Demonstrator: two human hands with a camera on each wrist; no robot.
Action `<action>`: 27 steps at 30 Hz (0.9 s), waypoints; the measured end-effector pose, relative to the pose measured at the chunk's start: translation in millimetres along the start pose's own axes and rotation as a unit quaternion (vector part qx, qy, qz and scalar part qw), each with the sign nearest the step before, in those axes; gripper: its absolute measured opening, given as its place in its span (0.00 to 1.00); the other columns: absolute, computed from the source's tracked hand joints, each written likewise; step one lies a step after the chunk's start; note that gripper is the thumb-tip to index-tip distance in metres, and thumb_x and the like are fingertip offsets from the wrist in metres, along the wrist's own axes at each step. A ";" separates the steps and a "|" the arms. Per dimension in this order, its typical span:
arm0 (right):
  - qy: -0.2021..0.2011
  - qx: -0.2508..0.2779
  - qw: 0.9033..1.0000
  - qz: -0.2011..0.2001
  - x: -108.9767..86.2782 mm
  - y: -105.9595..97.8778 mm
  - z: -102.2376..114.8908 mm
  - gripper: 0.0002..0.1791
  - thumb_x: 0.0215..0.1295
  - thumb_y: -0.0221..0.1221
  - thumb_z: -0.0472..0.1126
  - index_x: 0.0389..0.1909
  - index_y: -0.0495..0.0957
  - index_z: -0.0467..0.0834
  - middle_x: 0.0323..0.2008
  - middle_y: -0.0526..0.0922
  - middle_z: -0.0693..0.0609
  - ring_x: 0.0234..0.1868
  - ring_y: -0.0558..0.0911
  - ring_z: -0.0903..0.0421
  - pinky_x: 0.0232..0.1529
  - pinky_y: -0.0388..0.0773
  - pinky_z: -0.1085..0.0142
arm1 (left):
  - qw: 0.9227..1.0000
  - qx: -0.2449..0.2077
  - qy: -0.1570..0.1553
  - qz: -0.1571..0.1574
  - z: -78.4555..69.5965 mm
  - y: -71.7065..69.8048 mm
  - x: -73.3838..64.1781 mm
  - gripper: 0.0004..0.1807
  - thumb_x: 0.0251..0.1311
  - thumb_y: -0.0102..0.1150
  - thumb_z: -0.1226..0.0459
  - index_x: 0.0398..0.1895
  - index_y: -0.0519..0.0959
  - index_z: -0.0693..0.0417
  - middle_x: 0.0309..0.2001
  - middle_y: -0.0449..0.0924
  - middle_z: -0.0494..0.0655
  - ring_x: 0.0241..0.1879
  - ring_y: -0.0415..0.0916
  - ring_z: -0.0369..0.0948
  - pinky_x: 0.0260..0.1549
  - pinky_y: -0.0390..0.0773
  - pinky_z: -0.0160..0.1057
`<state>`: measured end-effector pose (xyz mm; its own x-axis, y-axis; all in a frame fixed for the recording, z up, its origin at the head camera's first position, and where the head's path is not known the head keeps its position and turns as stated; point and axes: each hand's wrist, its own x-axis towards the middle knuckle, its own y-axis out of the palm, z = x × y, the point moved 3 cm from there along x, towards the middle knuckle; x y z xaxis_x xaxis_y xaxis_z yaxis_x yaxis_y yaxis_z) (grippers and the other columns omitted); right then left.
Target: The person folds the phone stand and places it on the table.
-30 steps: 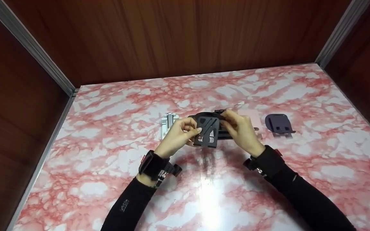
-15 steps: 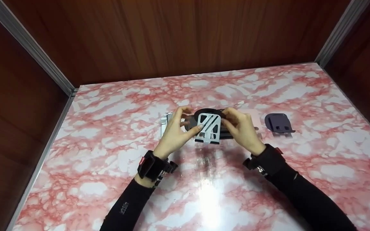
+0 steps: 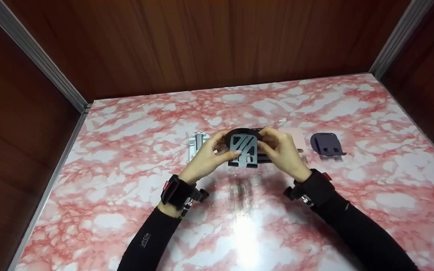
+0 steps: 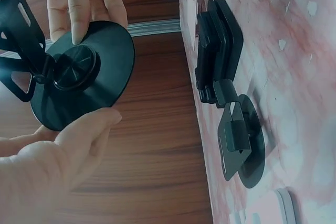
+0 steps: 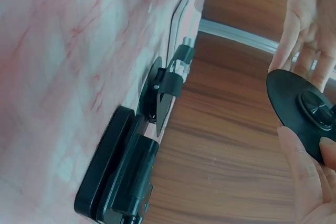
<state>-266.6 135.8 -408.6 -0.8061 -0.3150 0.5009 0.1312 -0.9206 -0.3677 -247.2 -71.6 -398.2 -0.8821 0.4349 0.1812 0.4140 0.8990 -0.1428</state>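
Both hands hold a black phone stand (image 3: 244,148), raised over the table, with a round base and a slotted plate. In the left wrist view, the left hand (image 4: 58,153) grips the lower edge of the round base (image 4: 118,72); its thumb lies before the slotted plate in the head view. Opposite it, the right hand (image 3: 281,150) grips the base's other edge between thumb and fingers. The slotted plate hangs toward the head camera, its lip with two black pads at the bottom. Part of the base is hidden behind the plate.
On the marbled table (image 3: 134,169) stand a silver-white stand (image 3: 196,145), a pink stand (image 3: 294,137) and a dark purple stand (image 3: 327,145). The left wrist view shows a black folded stand (image 4: 226,40) and a grey round-based stand (image 4: 254,135). Wood panels (image 3: 217,45) enclose the back and sides.
The slotted plate has tilted, turning from dark to lighter. Half a second ago the left fingers were spread off the base's edge; now they are back against it. The right hand stays nearly in place.
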 end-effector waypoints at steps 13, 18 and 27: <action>0.070 0.033 0.997 0.020 0.5 2.7 -2.0 0.08 0.59 0.59 0.20 0.39 0.77 0.28 0.34 0.84 0.38 0.30 0.85 0.54 0.34 0.84 0.60 | 0.998 0.048 -0.040 -0.021 3.8 -3.7 -2.0 0.28 0.58 0.68 0.59 0.61 0.73 0.56 0.47 0.78 0.49 0.44 0.77 0.45 0.44 0.80 0.41; 0.118 0.073 0.990 0.039 0.5 2.7 -3.2 0.08 0.61 0.57 0.21 0.41 0.77 0.28 0.35 0.84 0.37 0.30 0.85 0.49 0.36 0.84 0.55 | 0.996 0.070 -0.038 -0.030 4.3 -4.8 -1.4 0.28 0.56 0.70 0.60 0.59 0.75 0.59 0.43 0.80 0.49 0.41 0.78 0.44 0.43 0.79 0.41; 0.209 0.205 0.952 0.091 -1.8 3.1 -3.3 0.13 0.72 0.51 0.31 0.52 0.73 0.27 0.42 0.82 0.39 0.36 0.84 0.52 0.42 0.83 0.56 | 0.996 0.039 -0.065 -0.055 9.9 -6.2 -0.9 0.30 0.54 0.71 0.61 0.60 0.74 0.60 0.44 0.82 0.50 0.40 0.77 0.44 0.40 0.79 0.38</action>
<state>-266.6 134.3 -413.2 -0.8966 -0.4369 0.0717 0.4352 -0.8995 -0.0392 -251.1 -78.1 -407.1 -0.9452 0.3185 0.0724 0.2985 0.9323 -0.2044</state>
